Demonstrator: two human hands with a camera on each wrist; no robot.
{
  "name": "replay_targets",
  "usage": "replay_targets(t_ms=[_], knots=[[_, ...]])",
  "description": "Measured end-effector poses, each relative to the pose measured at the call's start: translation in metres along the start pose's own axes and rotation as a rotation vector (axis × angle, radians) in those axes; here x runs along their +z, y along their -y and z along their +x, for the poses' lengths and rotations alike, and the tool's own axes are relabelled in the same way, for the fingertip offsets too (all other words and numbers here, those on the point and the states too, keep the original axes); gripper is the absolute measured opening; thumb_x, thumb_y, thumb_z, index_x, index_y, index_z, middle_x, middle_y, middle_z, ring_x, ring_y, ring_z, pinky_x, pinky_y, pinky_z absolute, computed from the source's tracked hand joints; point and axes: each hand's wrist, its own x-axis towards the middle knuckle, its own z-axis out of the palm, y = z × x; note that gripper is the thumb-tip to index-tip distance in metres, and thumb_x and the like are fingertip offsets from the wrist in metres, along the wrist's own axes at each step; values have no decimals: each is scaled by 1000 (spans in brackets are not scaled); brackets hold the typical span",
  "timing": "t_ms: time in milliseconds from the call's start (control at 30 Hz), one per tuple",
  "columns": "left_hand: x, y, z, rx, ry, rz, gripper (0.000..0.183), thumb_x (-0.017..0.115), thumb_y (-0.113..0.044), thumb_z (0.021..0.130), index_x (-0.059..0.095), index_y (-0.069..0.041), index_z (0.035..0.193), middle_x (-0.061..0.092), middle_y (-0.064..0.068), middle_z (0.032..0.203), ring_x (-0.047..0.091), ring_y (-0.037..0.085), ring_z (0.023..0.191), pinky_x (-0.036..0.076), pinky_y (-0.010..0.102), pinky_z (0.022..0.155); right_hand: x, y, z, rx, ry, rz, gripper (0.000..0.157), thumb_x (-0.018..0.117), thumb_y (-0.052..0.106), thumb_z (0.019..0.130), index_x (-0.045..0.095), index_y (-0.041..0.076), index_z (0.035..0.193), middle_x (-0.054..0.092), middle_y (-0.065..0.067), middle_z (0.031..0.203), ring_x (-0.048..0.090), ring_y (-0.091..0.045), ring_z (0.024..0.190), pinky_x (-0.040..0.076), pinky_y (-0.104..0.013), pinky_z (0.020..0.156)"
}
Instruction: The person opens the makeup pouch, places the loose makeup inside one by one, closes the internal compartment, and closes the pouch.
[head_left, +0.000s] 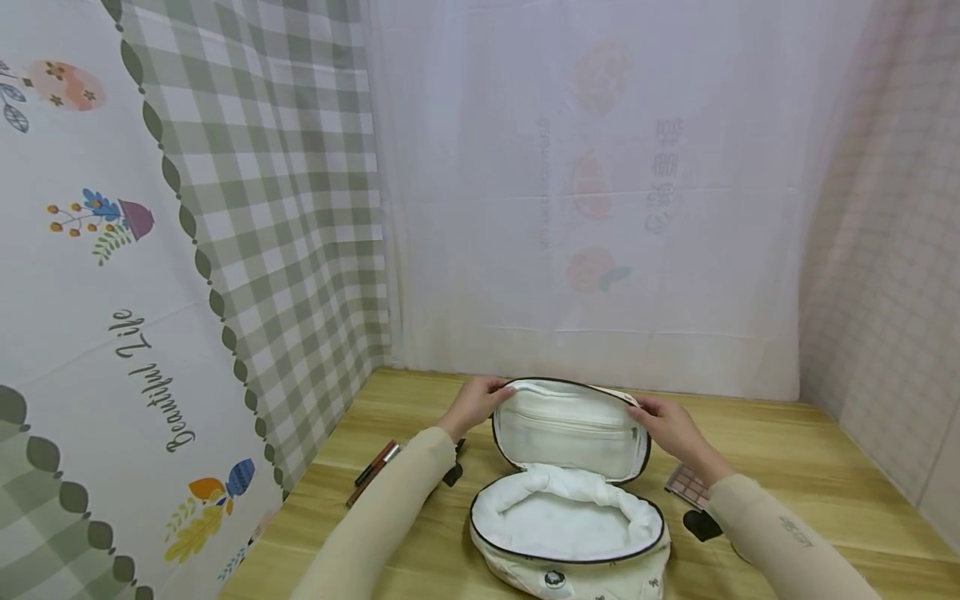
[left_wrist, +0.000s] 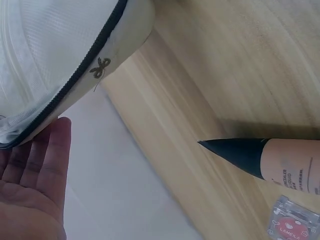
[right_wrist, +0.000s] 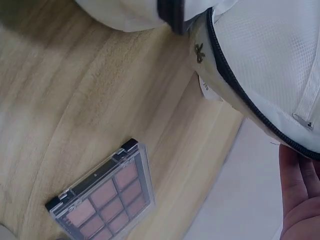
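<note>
A cream cosmetic bag (head_left: 592, 575) with dark zipper edging and small bow prints stands unzipped on the table, its white quilted inside showing with nothing in it. Its lid (head_left: 570, 446) is raised, mesh pocket facing me. At the lid's upper left corner my left hand (head_left: 476, 404) pinches the edge, thumb inside and fingers behind. My right hand (head_left: 675, 429) grips the opposite upper corner the same way. In the left wrist view, fingers (left_wrist: 50, 155) lie behind the lid. The right wrist view shows a small zipper pull (right_wrist: 302, 121) on the lid's inner pocket.
Right of the bag lies a nine-pan makeup palette (right_wrist: 112, 202), with a black object (head_left: 701, 525) nearer me. Slim makeup sticks (head_left: 377, 467) lie at left, by my sleeve. A black-capped concealer tube (left_wrist: 290, 165) and a small clear compact (left_wrist: 292, 222) lie left of the bag.
</note>
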Motion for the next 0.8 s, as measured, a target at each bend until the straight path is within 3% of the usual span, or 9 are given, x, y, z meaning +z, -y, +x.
replay_targets(t_ms=[100, 233, 367, 467, 567, 667, 800], knots=[[2, 2, 3, -13, -15, 5, 21, 63, -21, 99, 73, -3, 100, 67, 3, 87, 57, 14, 77, 47, 27, 67, 2, 0, 3, 12, -16, -15, 49, 52, 23, 105, 46, -12, 139, 58, -33, 126, 54, -49, 117, 48, -57, 91], [4, 3, 3, -43, -13, 25, 31, 61, -19, 100, 65, 0, 124, 67, 14, 115, 63, 27, 105, 52, 37, 86, 4, 1, 4, 41, 8, 7, 60, 51, 24, 105, 31, -12, 148, 46, -37, 138, 48, -52, 123, 47, -57, 94], [5, 5, 0, -30, 9, 123, 48, 63, -18, 99, 50, 1, 141, 53, 19, 140, 49, 34, 130, 41, 45, 106, 6, 0, 1, 56, 40, -19, 73, 51, 32, 104, 16, -10, 153, 29, -39, 148, 37, -56, 130, 39, -62, 100], [6, 6, -3, 32, 47, 241, 51, 67, -19, 97, 50, 2, 140, 50, 19, 143, 43, 34, 135, 34, 45, 111, 11, -3, -2, -15, 15, -101, 78, 56, 34, 102, 18, -13, 151, 25, -41, 149, 30, -57, 133, 30, -66, 104], [9, 4, -11, 72, 128, 339, 58, 70, -26, 94, 50, 1, 142, 46, 21, 146, 40, 36, 137, 32, 46, 112, 17, -5, -7, -130, -28, -200, 79, 64, 31, 98, 26, -18, 147, 26, -42, 148, 28, -58, 133, 25, -67, 107], [14, -1, -26, 58, 247, 433, 73, 73, -39, 91, 44, -5, 148, 35, 21, 154, 29, 36, 143, 27, 47, 115, 26, -2, -16, -225, -43, -318, 82, 73, 35, 91, 36, -17, 143, 32, -41, 145, 32, -57, 132, 24, -69, 106], [23, -8, -49, 28, 422, 590, 92, 72, -58, 84, 34, -15, 155, 20, 17, 162, 13, 33, 149, 17, 49, 118, 37, 7, -34, -266, 19, -460, 94, 78, 52, 79, 45, -9, 142, 36, -35, 147, 34, -52, 135, 20, -72, 105]])
